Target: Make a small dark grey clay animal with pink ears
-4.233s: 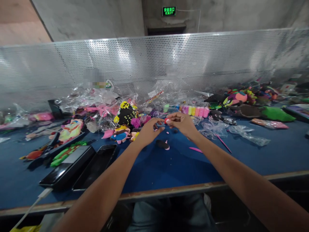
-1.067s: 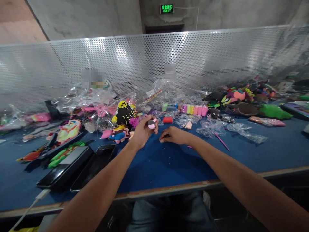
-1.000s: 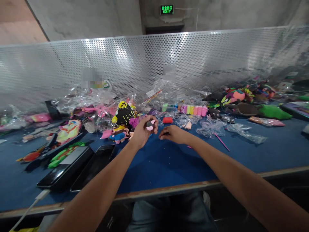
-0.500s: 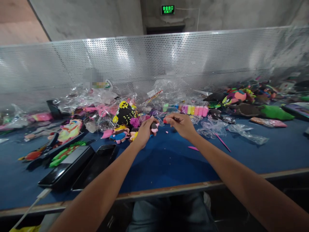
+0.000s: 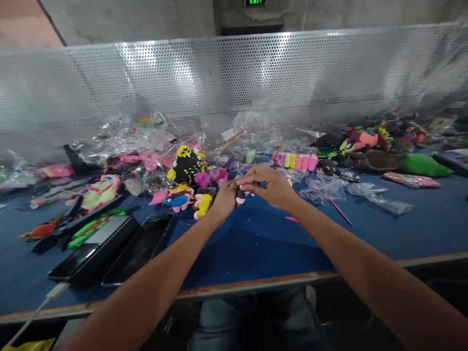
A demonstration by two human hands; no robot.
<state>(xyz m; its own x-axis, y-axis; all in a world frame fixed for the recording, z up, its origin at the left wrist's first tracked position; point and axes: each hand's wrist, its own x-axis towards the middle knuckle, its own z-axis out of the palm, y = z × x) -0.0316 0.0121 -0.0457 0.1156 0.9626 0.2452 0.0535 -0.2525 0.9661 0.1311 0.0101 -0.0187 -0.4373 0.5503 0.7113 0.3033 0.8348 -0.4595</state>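
My left hand (image 5: 225, 201) is closed round a small black and pink clay figure (image 5: 240, 197), most of which the fingers cover. My right hand (image 5: 268, 186) pinches at the top of that figure, its fingertips meeting those of the left. Whatever lies between the right fingertips is hidden. Just left of my hands are a yellow clay figure (image 5: 202, 204) and a blue one (image 5: 178, 202). Behind them stands a black clay piece with yellow spots (image 5: 186, 168).
A row of coloured clay packs (image 5: 294, 161) lies behind my hands. Pink tools (image 5: 341, 211) and clear plastic bags (image 5: 382, 197) are to the right. At left are a phone on a black block (image 5: 93, 251) and a black tray (image 5: 141, 248). A perforated metal screen (image 5: 234, 83) bounds the table.
My right hand has moved left from beside the figure to touch it. The red bit of clay seen at its fingertips is now out of sight. The view has tipped slightly downward.
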